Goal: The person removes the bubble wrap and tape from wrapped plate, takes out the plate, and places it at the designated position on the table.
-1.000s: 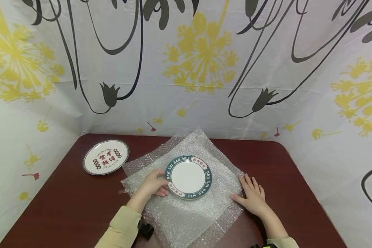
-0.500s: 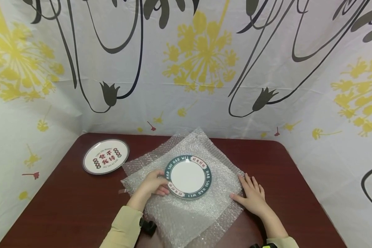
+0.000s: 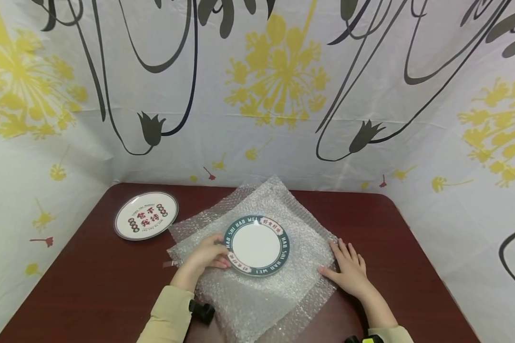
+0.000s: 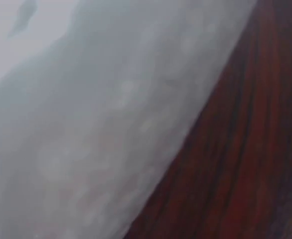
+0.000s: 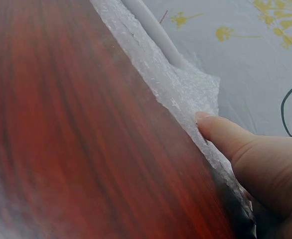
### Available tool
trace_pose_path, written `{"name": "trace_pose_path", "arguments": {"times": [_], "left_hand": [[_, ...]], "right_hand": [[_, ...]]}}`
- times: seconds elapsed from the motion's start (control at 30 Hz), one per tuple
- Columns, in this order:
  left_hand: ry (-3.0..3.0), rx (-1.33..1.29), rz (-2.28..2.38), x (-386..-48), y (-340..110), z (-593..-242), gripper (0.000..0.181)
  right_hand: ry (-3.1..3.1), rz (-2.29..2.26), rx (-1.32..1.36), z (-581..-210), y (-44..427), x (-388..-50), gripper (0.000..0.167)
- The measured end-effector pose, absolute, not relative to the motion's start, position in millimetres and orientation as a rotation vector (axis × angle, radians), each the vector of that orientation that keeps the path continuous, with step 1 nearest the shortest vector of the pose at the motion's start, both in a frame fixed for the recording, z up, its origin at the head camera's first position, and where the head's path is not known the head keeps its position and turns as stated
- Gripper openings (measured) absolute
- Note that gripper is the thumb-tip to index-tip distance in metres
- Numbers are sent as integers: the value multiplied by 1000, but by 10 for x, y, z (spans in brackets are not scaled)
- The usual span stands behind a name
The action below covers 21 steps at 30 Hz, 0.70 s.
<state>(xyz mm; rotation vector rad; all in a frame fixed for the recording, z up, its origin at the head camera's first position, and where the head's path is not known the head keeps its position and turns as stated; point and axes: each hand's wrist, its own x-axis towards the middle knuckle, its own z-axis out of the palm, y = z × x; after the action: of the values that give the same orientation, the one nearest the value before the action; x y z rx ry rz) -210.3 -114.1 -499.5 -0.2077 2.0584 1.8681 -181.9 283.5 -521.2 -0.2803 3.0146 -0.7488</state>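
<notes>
A round plate with a white centre and a teal lettered rim lies on bubble wrap in the head view. The left hand pinches the plate's left rim, some fingers partly hidden by it. At the wrap's right corner, the right hand rests with fingers spread and mostly straight. Its thumb touches the wrap's edge in the right wrist view, where the plate's side shows above the bubble wrap. Blurred bubble wrap fills much of the left wrist view, which shows no fingers.
A white oval-looking plate with red characters lies at the back left of the dark red table. A patterned cloth wall stands behind the table and along its sides. Wrist cameras sit at both cuffs.
The left hand and the teal-rimmed plate have shifted slightly left across the bubble wrap. The right hand has stayed in place.
</notes>
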Motion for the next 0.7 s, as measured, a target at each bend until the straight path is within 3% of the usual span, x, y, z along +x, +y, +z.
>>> {"name": "trace_pose_path", "arguments": {"times": [0.4, 0.7], "left_hand": [[2006, -217, 1944, -2091, -1273, -4883, 49], [2012, -190, 1980, -2075, -1334, -4783, 40]], "right_hand": [[3015, -743, -279, -5199, 2831, -1817, 94], [3022, -731, -281, -5200, 2828, -1821, 94]]}}
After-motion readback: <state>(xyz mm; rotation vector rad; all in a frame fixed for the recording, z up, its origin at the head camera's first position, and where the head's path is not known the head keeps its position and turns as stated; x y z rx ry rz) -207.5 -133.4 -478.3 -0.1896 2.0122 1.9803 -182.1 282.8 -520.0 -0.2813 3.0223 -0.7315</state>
